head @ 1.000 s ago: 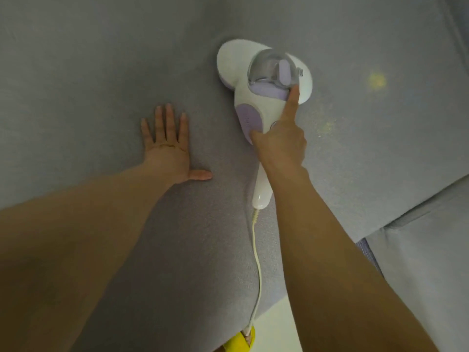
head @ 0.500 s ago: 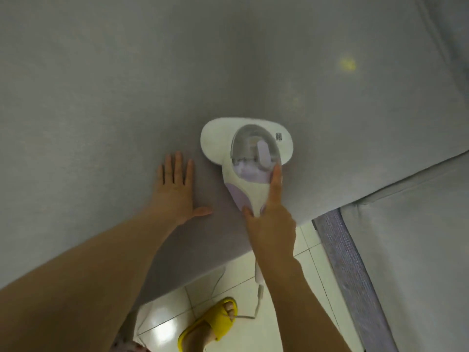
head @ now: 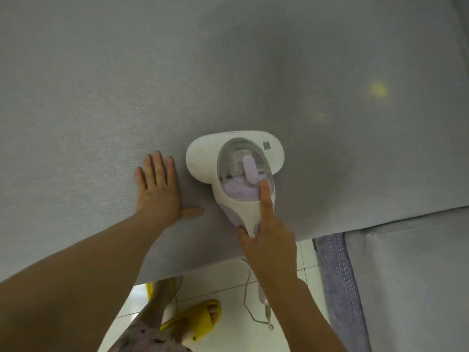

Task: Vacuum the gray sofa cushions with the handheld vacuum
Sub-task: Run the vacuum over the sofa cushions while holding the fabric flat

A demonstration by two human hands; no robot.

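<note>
A white handheld vacuum (head: 203, 161) with a clear dust cup and lilac trim lies flat on the gray sofa cushion (head: 101, 85), near the cushion's front edge. My right hand (head: 269, 237) grips its handle, index finger stretched forward along the top up to the dust cup. My left hand (head: 158, 191) rests flat on the cushion just left of the vacuum, fingers straight, thumb pointing toward the vacuum. A yellow speck patch (head: 378, 90) lies on the cushion far right of the vacuum, with fainter specks (head: 320, 118) nearer it.
The vacuum's white cord (head: 247, 295) hangs down to the white tiled floor (head: 223, 280). My foot in a yellow slipper (head: 200, 321) stands below the cushion edge. A second gray cushion (head: 411, 288) lies at the lower right, beside a striped fabric strip (head: 335, 288).
The vacuum has been drawn back toward me, from the cushion's middle to near its front edge. My left hand stays flat beside it. The view tilted, and floor and slipper came into sight.
</note>
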